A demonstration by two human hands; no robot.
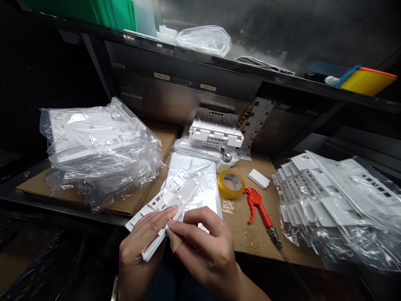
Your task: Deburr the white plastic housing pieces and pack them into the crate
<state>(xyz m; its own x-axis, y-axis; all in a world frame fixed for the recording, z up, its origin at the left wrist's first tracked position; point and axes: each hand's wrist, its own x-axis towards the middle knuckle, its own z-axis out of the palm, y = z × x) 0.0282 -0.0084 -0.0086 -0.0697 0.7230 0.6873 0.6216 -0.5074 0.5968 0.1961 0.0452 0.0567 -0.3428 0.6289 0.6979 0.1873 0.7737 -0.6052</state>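
Observation:
Held at a slant in my left hand [144,236] is a white molded plastic panel [184,188] with slots, small holes and raised clips. The hand's fingers lie over its near end, and the thumb rests on its face. My right hand [206,240] is closed in a pinch at the panel's right edge. A small tan piece [176,241], like paper or cloth, shows at those fingers; its exact kind is unclear. Beneath the panel's far part lies a stack of clear plastic bags [205,198].
Bagged white panels are piled left [97,142] and right [338,196]. Behind the bags stand white housings [216,133] and a metal-capped bottle [226,161]. Yellow tape [232,184], a white block [258,178] and a red air blow gun [258,207] lie on cardboard. A shelf [194,54] crosses above.

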